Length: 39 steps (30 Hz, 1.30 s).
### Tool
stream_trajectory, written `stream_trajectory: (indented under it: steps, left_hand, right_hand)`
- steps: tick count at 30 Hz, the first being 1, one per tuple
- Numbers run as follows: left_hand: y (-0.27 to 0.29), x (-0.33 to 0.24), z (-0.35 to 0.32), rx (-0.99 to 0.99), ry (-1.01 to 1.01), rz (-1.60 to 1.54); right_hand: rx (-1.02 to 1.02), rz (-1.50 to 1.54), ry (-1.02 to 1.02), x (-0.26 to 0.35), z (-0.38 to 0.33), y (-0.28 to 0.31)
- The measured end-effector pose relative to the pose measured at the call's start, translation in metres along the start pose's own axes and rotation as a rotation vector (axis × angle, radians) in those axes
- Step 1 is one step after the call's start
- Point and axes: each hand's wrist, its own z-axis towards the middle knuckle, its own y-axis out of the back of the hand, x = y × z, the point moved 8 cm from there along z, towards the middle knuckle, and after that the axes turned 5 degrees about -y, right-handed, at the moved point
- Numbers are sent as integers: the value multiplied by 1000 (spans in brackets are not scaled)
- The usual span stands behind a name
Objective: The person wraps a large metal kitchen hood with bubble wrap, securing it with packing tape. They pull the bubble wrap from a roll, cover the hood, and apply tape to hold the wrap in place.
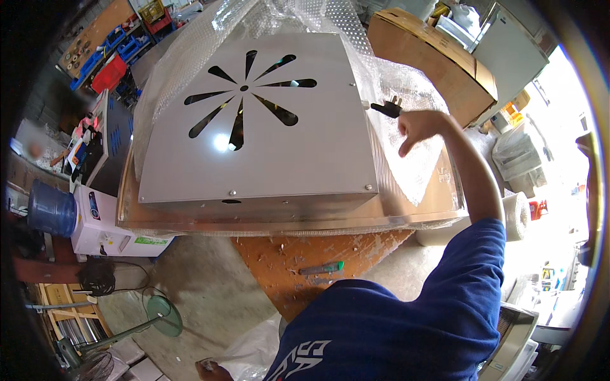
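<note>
A fisheye camera on the wearer's head, the left of a pair, looks down and forward, upright and unmirrored. It sits close above the blue shirt (394, 324) at the lower edge and faces the metal box (264, 133), near and central. Its wide reach takes in floor (184, 267) at lower left and a farther carton (432, 60) at upper right.

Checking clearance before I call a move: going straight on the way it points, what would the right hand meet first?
Probably the black plug, right at the fingertips of the right hand; beyond it, the metal box. Depth and contact are unclear.
</note>
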Motion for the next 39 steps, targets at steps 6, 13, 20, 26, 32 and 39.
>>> stream_trajectory:
  steps: [6, 13, 20, 26, 32, 39]
  left_hand:
    - [-9, -36, -16, -9, 8, 91]
    - [7, -33, -22, -172, -111, 124]
    - [7, -34, -16, -107, -198, 163]
    - [-2, -87, -17, -18, -92, 60]
    - [7, -107, -42, -73, -83, 89]
    - [37, -110, -83, -206, -8, 67]
  right_hand:
    - [-225, -81, -95, 7, 38, -48]
    - [-623, 795, -143, -98, 103, 97]
    - [-1348, 305, 176, -55, 60, 312]
    - [-583, 67, 498, 197, 66, 223]
    - [-457, -359, 697, 376, 116, 125]
    - [-193, -297, 471, 406, 167, 124]
